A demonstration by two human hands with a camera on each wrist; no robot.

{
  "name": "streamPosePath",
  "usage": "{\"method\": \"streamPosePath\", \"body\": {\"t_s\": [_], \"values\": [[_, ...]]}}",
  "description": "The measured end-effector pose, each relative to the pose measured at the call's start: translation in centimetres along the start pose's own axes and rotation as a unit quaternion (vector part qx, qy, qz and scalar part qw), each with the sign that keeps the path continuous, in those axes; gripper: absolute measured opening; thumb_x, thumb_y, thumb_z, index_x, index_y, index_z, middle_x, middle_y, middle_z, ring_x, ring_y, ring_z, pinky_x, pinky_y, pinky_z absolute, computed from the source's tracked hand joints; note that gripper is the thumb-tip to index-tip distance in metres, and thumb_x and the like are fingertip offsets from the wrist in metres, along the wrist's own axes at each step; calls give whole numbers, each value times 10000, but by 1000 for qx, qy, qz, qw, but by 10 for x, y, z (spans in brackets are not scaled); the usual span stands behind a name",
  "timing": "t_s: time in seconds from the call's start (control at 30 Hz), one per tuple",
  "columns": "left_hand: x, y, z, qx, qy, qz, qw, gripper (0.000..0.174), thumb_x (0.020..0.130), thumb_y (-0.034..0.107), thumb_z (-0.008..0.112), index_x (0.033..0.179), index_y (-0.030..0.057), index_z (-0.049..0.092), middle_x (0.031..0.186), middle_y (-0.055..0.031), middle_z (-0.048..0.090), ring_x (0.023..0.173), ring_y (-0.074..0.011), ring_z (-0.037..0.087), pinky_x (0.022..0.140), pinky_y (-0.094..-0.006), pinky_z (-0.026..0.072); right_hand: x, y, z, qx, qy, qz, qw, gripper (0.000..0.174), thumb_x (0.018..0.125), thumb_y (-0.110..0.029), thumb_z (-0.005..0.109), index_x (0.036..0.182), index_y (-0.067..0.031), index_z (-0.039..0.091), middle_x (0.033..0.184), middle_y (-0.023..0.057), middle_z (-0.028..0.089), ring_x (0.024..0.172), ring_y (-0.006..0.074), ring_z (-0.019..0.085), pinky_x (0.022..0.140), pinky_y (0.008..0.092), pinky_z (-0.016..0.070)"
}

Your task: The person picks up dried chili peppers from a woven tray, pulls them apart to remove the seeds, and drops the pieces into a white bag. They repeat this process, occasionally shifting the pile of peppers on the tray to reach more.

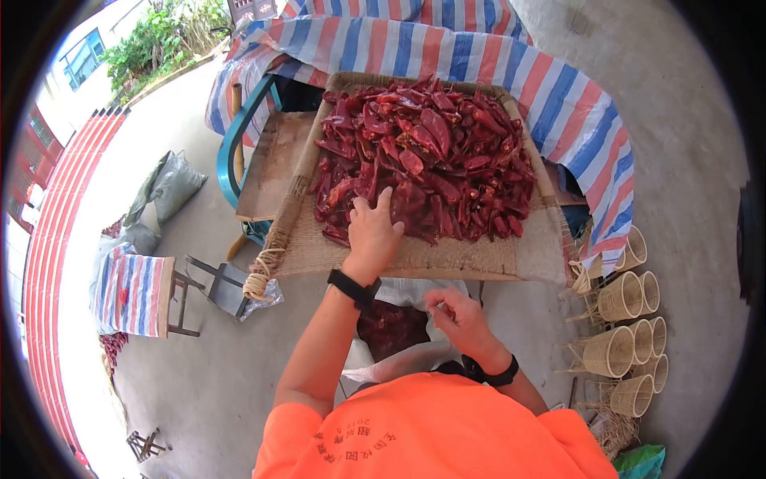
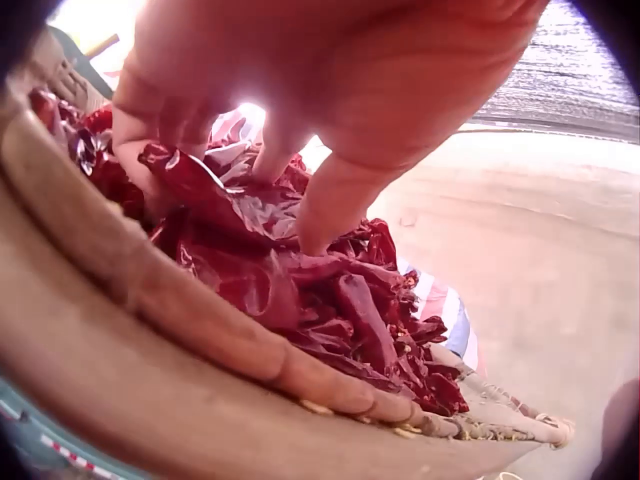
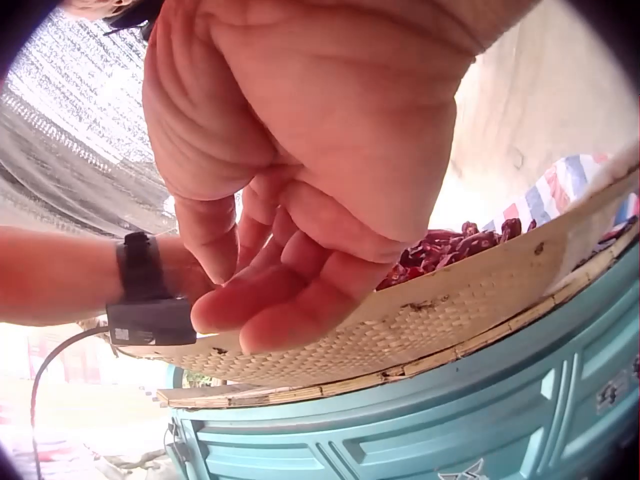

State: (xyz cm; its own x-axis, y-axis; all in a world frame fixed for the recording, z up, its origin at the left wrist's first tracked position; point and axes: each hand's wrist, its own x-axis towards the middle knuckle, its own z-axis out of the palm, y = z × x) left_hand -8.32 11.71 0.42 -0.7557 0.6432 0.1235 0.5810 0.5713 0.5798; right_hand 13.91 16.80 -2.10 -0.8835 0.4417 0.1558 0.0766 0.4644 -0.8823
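Note:
A large heap of dried red chili peppers (image 1: 431, 160) covers most of a woven bamboo tray (image 1: 359, 251). My left hand (image 1: 375, 235) reaches over the tray's near side into the heap. In the left wrist view, its spread thumb (image 2: 335, 205) and fingers come down among glossy dark-red peppers (image 2: 250, 280). Nearer my body, my right hand (image 1: 467, 323) hangs over an open white sack (image 1: 399, 367) with red peppers inside. The right wrist view shows the loosely curled fingers (image 3: 300, 300) of that hand with nothing visible between them, in front of the tray's woven side.
The tray stands over a teal frame (image 3: 380, 440), with striped plastic sheeting (image 1: 558, 104) behind and to the right. Several bamboo baskets (image 1: 610, 351) line the floor at right. A small dark chair (image 1: 219, 287) and a cloth-covered stool (image 1: 132, 295) stand at left.

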Motion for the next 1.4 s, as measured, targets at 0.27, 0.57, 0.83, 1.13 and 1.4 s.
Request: {"method": "streamPosePath", "body": {"t_s": [0.27, 0.57, 0.83, 1.13, 1.4], "values": [[7, -5, 9, 32, -49, 12, 998, 643, 810, 318, 709, 1387, 225, 440, 1201, -263, 454, 1091, -445, 527, 905, -478, 480, 5, 2, 3, -19, -43, -44, 998, 179, 855, -25, 608, 1027, -56, 648, 917, 88, 633, 735, 209, 617, 643, 297, 494], [1, -10, 9, -38, -79, 42, 995, 533, 808, 255, 703, 1309, 230, 524, 1097, -221, 540, 1022, -424, 560, 846, -472, 513, 4, 8, 4, 3, -46, -13, 999, 180, 862, -21, 599, 1033, -51, 646, 911, 83, 625, 723, 185, 618, 637, 283, 492], [-3, -10, 21, 40, -20, 65, 997, 439, 776, 119, 691, 1199, 184, 596, 1033, -120, 573, 994, -342, 589, 816, -433, 501, 10, 3, -2, 42, -8, -12, 999, 167, 865, 10, 585, 1018, -31, 637, 884, 73, 611, 651, 136, 605, 607, 256, 479], [-17, -23, 2, -240, 46, 104, 964, 386, 771, 17, 656, 1145, 108, 633, 961, -122, 569, 889, -312, 596, 782, -371, 473, 28, 5, -15, 110, 54, 25, 992, 152, 902, -33, 585, 1051, -22, 612, 912, 42, 596, 686, 90, 594, 625, 235, 491], [-76, 2, -29, -48, 162, 176, 970, 452, 689, -37, 643, 1100, 148, 673, 993, -64, 590, 903, -278, 578, 762, -361, 497, 68, -50, -17, 296, 48, 66, 952, 331, 914, -164, 654, 1196, -44, 531, 933, -8, 599, 703, 38, 553, 620, 199, 462]]}}
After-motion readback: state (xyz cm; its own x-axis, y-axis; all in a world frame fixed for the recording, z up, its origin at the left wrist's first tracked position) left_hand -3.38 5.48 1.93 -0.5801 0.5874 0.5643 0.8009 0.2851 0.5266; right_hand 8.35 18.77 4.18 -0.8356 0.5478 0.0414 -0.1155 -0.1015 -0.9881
